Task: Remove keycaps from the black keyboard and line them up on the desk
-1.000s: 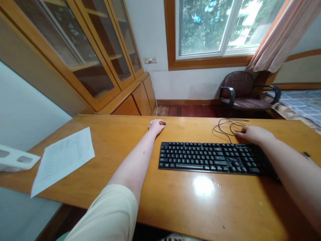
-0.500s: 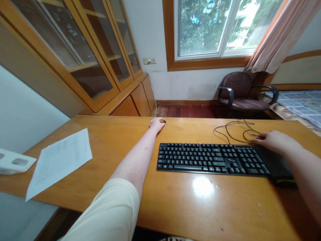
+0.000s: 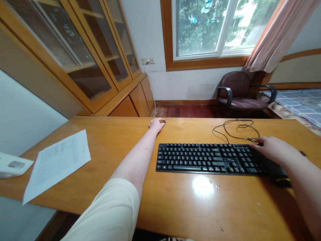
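Observation:
My left hand (image 3: 156,124) rests at the desk's far edge, its fingers pinched around a small black object (image 3: 164,122) too small to make out. To the right, my right hand (image 3: 272,147) is closed on a thin dark item with a shiny tip (image 3: 249,139), which points left beside the cable. What it is cannot be told. Below the fingertips lies the right end of a black keyboard (image 3: 210,159). Its thin black cable (image 3: 233,129) loops behind it. Under my right hand and forearm is a dark, yellow-edged item (image 3: 278,174), partly hidden.
Printed paper (image 3: 59,160) lies on the desk's left side, beside a white object (image 3: 15,165). A small dark thing (image 3: 303,153) shows behind my right forearm. Beyond the wooden desk (image 3: 175,204) stand a chair (image 3: 237,92), a glass-door cabinet (image 3: 87,67) and a bed (image 3: 301,103).
My right hand has shifted slightly and turned, and the thin shiny-tipped item now shows at its fingers. The cable loops have moved a little. My left hand stays in place.

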The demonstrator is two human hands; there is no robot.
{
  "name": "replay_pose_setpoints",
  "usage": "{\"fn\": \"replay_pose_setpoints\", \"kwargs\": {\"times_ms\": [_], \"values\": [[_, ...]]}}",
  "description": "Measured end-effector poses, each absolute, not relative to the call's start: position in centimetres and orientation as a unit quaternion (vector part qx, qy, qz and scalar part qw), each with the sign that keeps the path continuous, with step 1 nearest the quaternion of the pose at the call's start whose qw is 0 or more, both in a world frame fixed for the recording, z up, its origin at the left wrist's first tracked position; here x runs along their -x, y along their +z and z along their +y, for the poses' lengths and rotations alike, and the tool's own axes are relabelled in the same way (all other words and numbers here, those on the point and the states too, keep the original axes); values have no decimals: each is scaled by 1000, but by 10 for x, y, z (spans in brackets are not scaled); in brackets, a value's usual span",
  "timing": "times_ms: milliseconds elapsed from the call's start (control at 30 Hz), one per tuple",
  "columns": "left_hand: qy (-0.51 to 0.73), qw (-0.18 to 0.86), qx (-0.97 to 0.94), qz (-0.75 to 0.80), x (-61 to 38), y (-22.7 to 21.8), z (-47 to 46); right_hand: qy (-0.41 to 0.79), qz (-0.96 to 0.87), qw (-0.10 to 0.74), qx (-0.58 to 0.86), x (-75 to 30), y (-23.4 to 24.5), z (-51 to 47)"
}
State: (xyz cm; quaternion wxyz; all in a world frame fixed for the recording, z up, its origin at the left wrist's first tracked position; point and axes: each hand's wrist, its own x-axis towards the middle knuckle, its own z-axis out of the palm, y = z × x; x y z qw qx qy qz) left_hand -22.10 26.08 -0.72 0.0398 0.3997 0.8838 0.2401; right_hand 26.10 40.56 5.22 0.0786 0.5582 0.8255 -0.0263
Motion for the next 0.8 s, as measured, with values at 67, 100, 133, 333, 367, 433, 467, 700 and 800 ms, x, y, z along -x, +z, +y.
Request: {"fn": "replay_pose_setpoints", "kwargs": {"times_ms": [67,100,133,333,367,433,467,700,800], "values": [[239,41,-401,884,221,-7,261,-32,815,87,-571,-266,51,403],[238,41,-402,883,221,-8,260,-36,811,87,-577,-268,51,401],[238,42,-402,883,221,-8,260,-37,809,85,-581,-271,52,400],[238,45,-404,882,222,-8,261,-17,808,84,-583,-287,45,403],[239,45,-403,882,222,-8,261,-13,807,82,-584,-291,41,406],[240,47,-402,882,222,-8,260,-11,807,76,-585,-299,34,412],[241,48,-402,882,222,-8,260,-11,806,73,-587,-303,32,415],[268,43,-414,869,217,-1,254,-16,802,88,-590,-301,41,408],[328,29,-432,840,207,8,238,1,798,78,-597,-295,51,398]]}}
